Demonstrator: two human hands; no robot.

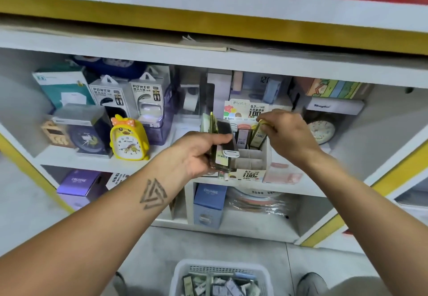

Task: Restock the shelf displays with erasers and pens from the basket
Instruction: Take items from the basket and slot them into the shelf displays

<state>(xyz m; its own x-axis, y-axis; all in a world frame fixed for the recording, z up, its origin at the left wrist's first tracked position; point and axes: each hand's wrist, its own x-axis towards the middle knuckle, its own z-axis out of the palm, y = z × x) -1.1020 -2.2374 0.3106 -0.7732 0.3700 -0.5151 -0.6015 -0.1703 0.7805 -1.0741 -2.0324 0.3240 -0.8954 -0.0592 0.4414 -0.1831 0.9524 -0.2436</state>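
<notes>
A white cardboard display box (252, 163) with dividers stands on the middle shelf, a few slim packs upright in its back slots. My left hand (199, 154) grips a stack of slim packs (222, 145), black, white and olive, just left of the box. My right hand (289, 133) pinches one olive-green pack (259, 133) by its top, its lower end inside a back slot of the box. A white basket (183, 272) sits on the floor below, holding several more small packs.
A yellow duck alarm clock (128, 139) and power bank boxes (111, 94) fill the shelf's left side. A round clock (322, 131) stands to the right. Blue and purple boxes (209, 200) sit on the lower shelf. My shoes (311, 283) flank the basket.
</notes>
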